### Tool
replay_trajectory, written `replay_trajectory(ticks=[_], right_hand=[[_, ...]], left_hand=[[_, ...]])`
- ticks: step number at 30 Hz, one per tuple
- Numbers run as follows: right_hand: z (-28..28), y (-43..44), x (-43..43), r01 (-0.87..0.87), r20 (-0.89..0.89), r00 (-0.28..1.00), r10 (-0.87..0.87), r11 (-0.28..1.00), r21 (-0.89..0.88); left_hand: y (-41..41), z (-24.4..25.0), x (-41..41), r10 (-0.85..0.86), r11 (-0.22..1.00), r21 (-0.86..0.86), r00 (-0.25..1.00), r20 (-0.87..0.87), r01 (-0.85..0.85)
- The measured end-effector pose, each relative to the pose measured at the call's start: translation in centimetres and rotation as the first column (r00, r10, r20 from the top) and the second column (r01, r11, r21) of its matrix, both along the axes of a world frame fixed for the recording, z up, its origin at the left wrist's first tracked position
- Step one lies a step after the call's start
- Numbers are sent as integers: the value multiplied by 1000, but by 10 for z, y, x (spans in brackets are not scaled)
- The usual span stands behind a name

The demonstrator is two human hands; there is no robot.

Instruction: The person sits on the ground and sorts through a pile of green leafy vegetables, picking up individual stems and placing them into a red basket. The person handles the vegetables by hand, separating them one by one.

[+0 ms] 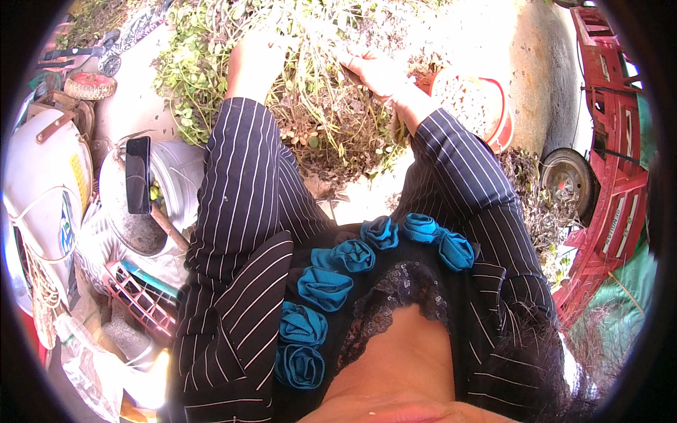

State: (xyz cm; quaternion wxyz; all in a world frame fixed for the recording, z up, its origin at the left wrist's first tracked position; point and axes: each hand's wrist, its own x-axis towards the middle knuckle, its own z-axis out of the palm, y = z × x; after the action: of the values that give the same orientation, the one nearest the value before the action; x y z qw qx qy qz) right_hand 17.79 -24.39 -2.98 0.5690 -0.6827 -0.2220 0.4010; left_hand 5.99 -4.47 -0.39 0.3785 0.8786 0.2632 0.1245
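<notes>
A heap of uprooted leafy plants point(198, 79), some green and some dried, lies before me. My left hand point(256, 61) is closed around a bunch of pale stems point(309, 69), its fingers partly lost in glare. On the other side of the stems is my right hand point(378, 74), fingers bent and pointing left; whether they pinch anything is unclear. Brownish pods point(301, 136), which look like peanuts, hang low in the tangle. Close to my right wrist stands a red bucket point(505, 127) holding many pale peanut pods point(461, 108).
At left are a white bucket point(177, 158) with a smartphone point(138, 174) lying across it, a large white plastic container point(45, 195), a plastic crate point(140, 299) and a small wheel point(90, 85). A red metal machine frame point(616, 211) with a tyred wheel point(568, 182) stands at right.
</notes>
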Motion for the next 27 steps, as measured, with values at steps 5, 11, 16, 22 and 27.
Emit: replay_trajectory(ticks=[5, 11, 16, 22, 27], right_hand=[[2, 0, 1, -65, -30, 998, 64, 997, -40], [-7, -2, 4, -26, 45, 999, 30, 996, -81], [0, -2, 5, -17, 88, 996, 30, 990, -143], [-2, -4, 11, -75, 29, 996, 82, 980, -183], [7, -3, 5, -66, 0, 998, 67, 992, -111]], left_hand=[[-1, -3, 0, 4, 993, 114, 999, 41, -8], [3, -6, 0, -14, 1000, -10, 999, 51, 15], [3, 1, 0, 35, 999, -17, 997, -63, -36], [10, -13, 1, 0, 992, 128, 999, -46, 6], [23, -31, 2, -81, 847, 504, 978, -190, 168]])
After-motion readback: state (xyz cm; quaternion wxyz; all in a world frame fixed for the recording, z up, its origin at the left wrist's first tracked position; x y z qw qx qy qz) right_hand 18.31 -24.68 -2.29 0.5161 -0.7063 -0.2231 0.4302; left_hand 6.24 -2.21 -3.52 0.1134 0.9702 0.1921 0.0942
